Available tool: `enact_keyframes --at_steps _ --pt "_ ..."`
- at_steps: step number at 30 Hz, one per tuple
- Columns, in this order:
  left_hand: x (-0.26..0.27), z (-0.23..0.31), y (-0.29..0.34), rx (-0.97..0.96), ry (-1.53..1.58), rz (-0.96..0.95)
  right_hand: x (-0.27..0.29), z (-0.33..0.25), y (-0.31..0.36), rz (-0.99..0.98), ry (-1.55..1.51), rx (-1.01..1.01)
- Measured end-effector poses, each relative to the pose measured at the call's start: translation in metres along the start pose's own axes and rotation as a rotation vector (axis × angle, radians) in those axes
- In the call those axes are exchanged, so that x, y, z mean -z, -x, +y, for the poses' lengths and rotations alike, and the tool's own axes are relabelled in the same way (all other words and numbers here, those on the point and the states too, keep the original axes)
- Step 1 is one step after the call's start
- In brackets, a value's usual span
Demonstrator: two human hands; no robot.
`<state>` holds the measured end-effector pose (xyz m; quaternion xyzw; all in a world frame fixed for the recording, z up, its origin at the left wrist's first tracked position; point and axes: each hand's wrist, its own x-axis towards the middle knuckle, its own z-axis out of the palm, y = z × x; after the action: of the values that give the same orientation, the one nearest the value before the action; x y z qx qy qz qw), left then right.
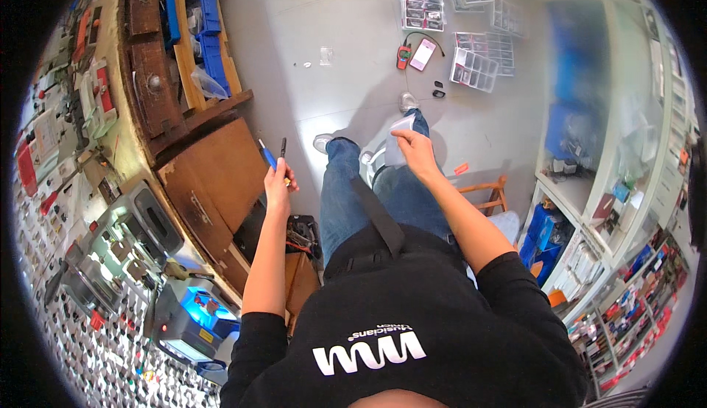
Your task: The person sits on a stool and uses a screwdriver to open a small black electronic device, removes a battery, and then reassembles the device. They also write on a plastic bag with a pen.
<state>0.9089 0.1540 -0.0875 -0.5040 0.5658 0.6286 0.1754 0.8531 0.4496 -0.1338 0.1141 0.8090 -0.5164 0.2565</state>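
My left hand (279,183) is closed round two slim things near the cabinet's edge. One is a blue pen-shaped tool (266,155) with a pale tip; the other is a black stick-shaped piece (283,148). Both point away from me, and their exact kind is too small to make out. Over my right thigh, my right hand (418,152) pinches a whitish, thin sheet or bag (400,132). The fingers close on its near right edge, and the sheet hangs down beside my knee.
Clear compartment boxes (473,70) lie on the grey floor ahead, beside a pink phone-like device (423,54) and a red handheld meter (403,56). To the left stands a wooden drawer cabinet (151,76) with a key machine (195,319). A glass-fronted cabinet (589,209) stands right.
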Motion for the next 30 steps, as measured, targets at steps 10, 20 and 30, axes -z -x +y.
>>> enact_keyframes --at_steps 10,20,30 --pt "-0.17 -0.06 -0.095 0.017 0.099 0.033 0.019 0.136 -0.128 -0.173 0.338 -0.052" --pt "-0.231 -0.169 -0.288 -0.154 0.061 0.115 -0.1 0.334 -0.31 -0.23 0.44 -0.128" --pt "-0.234 -0.109 -0.321 -0.233 0.345 -0.096 -0.176 0.454 -0.41 -0.203 0.023 -0.102"
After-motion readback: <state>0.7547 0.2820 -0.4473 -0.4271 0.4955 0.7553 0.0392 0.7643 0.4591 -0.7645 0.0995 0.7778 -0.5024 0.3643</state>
